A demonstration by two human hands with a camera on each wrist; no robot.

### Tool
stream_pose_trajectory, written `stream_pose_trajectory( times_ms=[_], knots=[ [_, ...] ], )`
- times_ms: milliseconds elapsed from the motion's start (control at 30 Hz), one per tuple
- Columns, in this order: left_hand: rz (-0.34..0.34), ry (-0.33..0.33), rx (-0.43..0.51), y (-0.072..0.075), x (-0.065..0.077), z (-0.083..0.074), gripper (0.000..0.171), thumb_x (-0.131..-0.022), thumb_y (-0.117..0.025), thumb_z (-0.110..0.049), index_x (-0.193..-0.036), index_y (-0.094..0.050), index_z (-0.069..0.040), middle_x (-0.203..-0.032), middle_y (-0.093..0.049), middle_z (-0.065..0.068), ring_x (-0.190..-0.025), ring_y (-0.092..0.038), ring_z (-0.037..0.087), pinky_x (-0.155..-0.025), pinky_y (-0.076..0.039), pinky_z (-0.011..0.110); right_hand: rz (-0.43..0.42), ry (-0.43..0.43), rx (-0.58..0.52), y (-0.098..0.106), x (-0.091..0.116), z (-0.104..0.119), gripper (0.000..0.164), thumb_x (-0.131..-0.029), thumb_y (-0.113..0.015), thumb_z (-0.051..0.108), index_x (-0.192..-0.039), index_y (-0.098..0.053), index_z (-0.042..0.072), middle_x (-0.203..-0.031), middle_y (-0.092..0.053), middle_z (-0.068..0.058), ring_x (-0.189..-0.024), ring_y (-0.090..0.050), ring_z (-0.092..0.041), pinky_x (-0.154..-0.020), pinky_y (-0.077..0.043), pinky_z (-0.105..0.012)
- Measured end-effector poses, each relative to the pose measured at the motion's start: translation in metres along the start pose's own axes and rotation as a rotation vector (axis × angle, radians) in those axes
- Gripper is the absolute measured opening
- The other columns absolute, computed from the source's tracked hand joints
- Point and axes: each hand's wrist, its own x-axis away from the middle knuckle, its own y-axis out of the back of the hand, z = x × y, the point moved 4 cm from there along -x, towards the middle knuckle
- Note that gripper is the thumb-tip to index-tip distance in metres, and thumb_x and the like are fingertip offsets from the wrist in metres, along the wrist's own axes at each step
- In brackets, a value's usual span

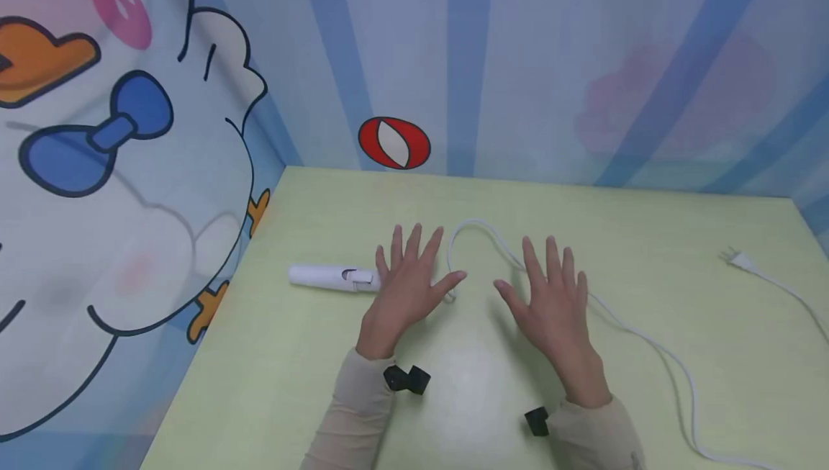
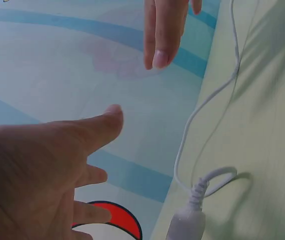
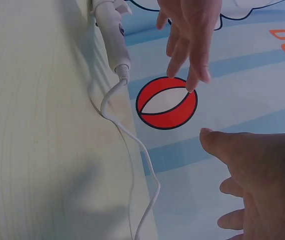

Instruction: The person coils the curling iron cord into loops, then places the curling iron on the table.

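A white curling iron lies crosswise on the table, partly hidden in the head view behind my left hand. That hand hovers over it with fingers spread and holds nothing. To its right my right hand is held above the table, fingers spread, nothing in it. In the right wrist view the iron's handle shows, with its cord leaving the end. The handle's cord end also appears at the bottom of the left wrist view. The white cord loops behind the hands and runs to the right front.
A white two-pin plug lies on the right of the pale yellow table. A printed blue wall stands along the back, and a duck-patterned wall along the left. Black wrist cameras sit on both sleeves.
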Motion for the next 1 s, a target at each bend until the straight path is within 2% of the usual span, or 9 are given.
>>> stream_pose_trajectory(
  times_ms=[333,600,767,900,1000],
  knots=[
    [0.112,0.083,-0.082,0.008,0.003,0.028,0.085,-0.083,-0.062,-0.059,-0.151,-0.028,-0.022,-0.158,-0.02,0.013,-0.147,0.002,0.038,-0.11,0.004,0.065,0.03,0.087,-0.027,-0.007,-0.009,0.007,0.074,-0.092,-0.058,0.043,-0.152,-0.024,0.016,-0.157,-0.014,-0.022,-0.144,-0.009,-0.047,-0.109,-0.013,-0.066],
    [0.25,0.147,-0.14,0.016,0.002,0.06,0.087,-0.079,-0.072,-0.05,-0.15,-0.032,-0.017,-0.157,-0.021,0.017,-0.146,0.005,0.041,-0.109,0.008,0.065,0.109,0.159,-0.06,-0.015,-0.017,0.013,0.065,-0.095,-0.057,0.032,-0.151,-0.028,0.014,-0.157,-0.018,-0.02,-0.144,-0.009,-0.045,-0.11,-0.015,-0.064],
    [0.271,0.139,-0.185,0.02,0.0,0.081,0.08,-0.079,-0.076,-0.042,-0.145,-0.04,-0.013,-0.151,-0.031,0.018,-0.145,-0.001,0.044,-0.108,0.006,0.067,0.106,0.255,-0.027,-0.019,-0.03,0.013,0.061,-0.094,-0.06,0.024,-0.148,-0.035,0.012,-0.154,-0.027,-0.02,-0.142,-0.016,-0.046,-0.109,-0.02,-0.062],
    [0.267,0.138,-0.169,0.022,-0.001,0.093,0.069,-0.079,-0.077,-0.035,-0.137,-0.049,-0.01,-0.144,-0.041,0.018,-0.144,-0.009,0.045,-0.109,0.002,0.067,0.132,0.347,-0.015,-0.028,-0.04,0.017,0.056,-0.092,-0.062,0.015,-0.145,-0.041,0.011,-0.151,-0.035,-0.017,-0.141,-0.023,-0.045,-0.109,-0.024,-0.061],
    [0.263,0.142,-0.152,0.022,-0.002,0.1,0.058,-0.08,-0.077,-0.03,-0.129,-0.055,-0.008,-0.139,-0.045,0.018,-0.141,-0.02,0.042,-0.109,-0.002,0.067,0.159,0.442,-0.013,-0.039,-0.044,0.025,0.052,-0.091,-0.062,0.009,-0.141,-0.046,0.01,-0.148,-0.041,-0.016,-0.139,-0.028,-0.044,-0.108,-0.027,-0.06]
  ],
)
